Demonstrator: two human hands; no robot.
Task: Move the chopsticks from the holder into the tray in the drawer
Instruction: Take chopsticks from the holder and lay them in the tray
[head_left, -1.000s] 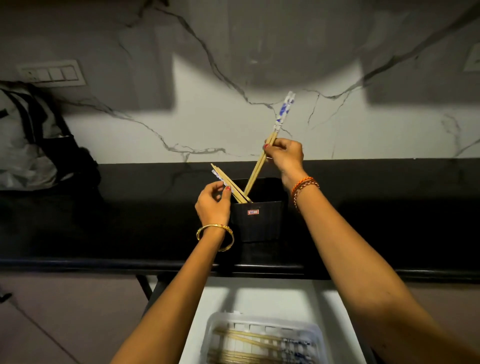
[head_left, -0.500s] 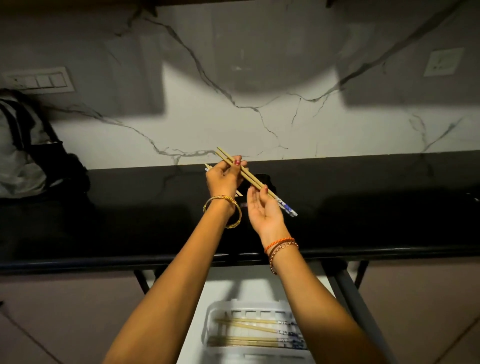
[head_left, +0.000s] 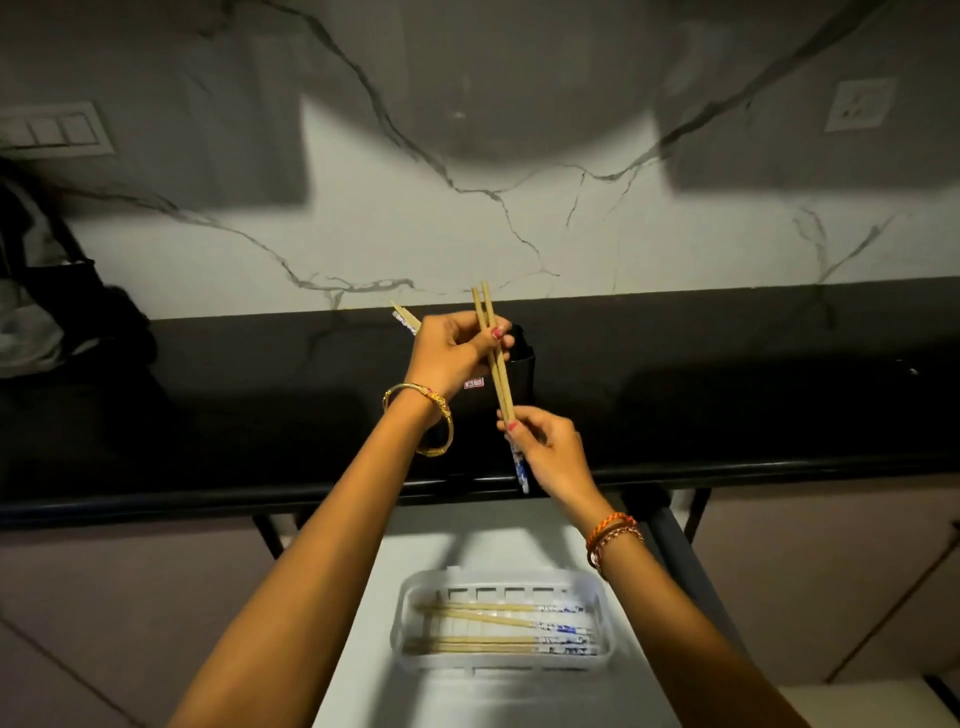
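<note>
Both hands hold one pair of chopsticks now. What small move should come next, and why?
Probably lower the pair of chopsticks toward the tray in the drawer. The left hand and right hand grip it above the black holder, and the tray lies directly below.

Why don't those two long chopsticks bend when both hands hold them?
The chopsticks look like thin wood and stay straight between the left hand and right hand, so probably stiff. They seem light, since fingertips alone hold them. Being smooth and narrow, they might slip or roll.
</note>
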